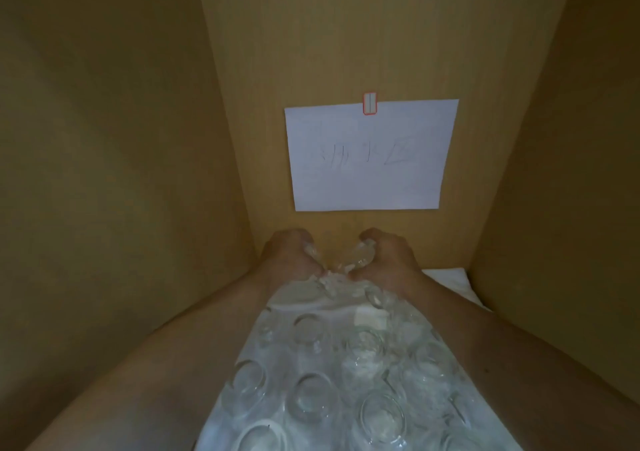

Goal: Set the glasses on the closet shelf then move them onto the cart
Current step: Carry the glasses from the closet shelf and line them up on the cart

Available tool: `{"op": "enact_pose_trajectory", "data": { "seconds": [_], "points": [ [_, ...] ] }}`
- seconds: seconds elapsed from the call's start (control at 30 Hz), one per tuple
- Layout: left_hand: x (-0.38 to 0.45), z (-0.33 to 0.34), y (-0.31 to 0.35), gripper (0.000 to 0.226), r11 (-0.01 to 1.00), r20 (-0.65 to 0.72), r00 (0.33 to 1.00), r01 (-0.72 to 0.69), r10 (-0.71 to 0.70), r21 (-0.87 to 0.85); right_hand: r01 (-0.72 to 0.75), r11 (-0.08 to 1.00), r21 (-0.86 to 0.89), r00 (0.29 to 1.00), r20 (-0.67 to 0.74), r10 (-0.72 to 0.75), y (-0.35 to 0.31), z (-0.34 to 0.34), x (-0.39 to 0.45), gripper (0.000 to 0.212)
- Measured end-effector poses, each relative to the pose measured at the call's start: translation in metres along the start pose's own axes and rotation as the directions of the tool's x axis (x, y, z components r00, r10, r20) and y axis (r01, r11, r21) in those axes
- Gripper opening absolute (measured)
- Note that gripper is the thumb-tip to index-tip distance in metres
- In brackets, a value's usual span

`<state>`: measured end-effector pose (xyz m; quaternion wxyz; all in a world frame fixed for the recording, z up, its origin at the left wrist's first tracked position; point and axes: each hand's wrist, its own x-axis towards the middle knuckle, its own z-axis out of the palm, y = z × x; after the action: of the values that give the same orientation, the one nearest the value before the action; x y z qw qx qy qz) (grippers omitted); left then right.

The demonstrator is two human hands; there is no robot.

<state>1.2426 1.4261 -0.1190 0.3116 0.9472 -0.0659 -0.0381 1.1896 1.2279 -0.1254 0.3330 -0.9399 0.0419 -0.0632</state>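
Several clear drinking glasses [311, 395] stand close together on a white-lined closet shelf [450, 277] between my forearms. At the back of the shelf my left hand [287, 253] curls round a clear glass [311, 251], and my right hand [388, 253] curls round another clear glass [362, 258]. The two held glasses sit side by side, near the back wall. Their lower parts blur into the glasses in front of them.
Tan wooden closet walls close in on the left [104, 173], the right [571, 173] and the back. A white paper sheet [367, 156] with faint handwriting hangs on the back wall under a red-edged sticker [369, 103].
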Motion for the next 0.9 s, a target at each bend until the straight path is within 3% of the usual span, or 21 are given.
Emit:
{"op": "enact_pose_trajectory", "data": {
  "seconds": [0.1,0.2,0.33,0.43,0.5,0.6,0.7,0.77,0.9],
  "points": [
    [-0.007,-0.02,0.012,0.076,0.997,-0.138,0.99,-0.037,0.027,-0.073,-0.073,0.968,0.242,0.982,-0.154,0.113,-0.009,-0.02,-0.004,0.081],
    [-0.02,-0.038,0.025,0.07,0.976,-0.261,0.965,-0.056,0.0,-0.209,-0.115,0.866,0.487,0.955,-0.185,0.231,-0.016,-0.034,-0.011,0.066],
    [-0.041,-0.063,0.042,0.063,0.931,-0.362,0.928,-0.051,-0.089,-0.361,-0.08,0.617,0.783,0.893,-0.218,0.393,-0.025,-0.057,-0.034,0.069],
    [-0.056,-0.077,0.052,0.056,0.835,-0.388,0.906,-0.077,-0.17,-0.544,-0.054,0.428,0.902,0.911,-0.131,0.392,-0.029,-0.07,-0.052,0.063],
    [-0.069,-0.083,0.059,0.054,0.711,-0.36,0.9,-0.087,-0.244,-0.698,-0.06,0.265,0.962,0.935,-0.038,0.351,-0.029,-0.074,-0.06,0.065],
    [-0.089,-0.092,0.067,0.053,0.471,-0.246,0.914,-0.07,-0.324,-0.879,-0.071,0.037,0.997,0.957,0.058,0.283,-0.037,-0.08,-0.077,0.046],
    [-0.108,-0.098,0.072,0.072,0.326,-0.083,0.949,0.022,-0.305,-0.945,-0.054,-0.073,0.996,0.969,0.07,0.235,-0.046,-0.082,-0.094,0.034],
    [-0.118,-0.101,0.074,0.08,0.229,0.048,0.967,0.108,-0.251,-0.967,-0.037,-0.121,0.992,0.966,0.066,0.248,-0.049,-0.083,-0.104,0.037],
    [-0.144,-0.101,0.079,0.03,0.051,0.127,0.984,0.134,-0.121,-0.99,-0.056,-0.192,0.98,0.956,0.108,0.272,-0.053,-0.086,-0.128,0.049]
  ]
}}
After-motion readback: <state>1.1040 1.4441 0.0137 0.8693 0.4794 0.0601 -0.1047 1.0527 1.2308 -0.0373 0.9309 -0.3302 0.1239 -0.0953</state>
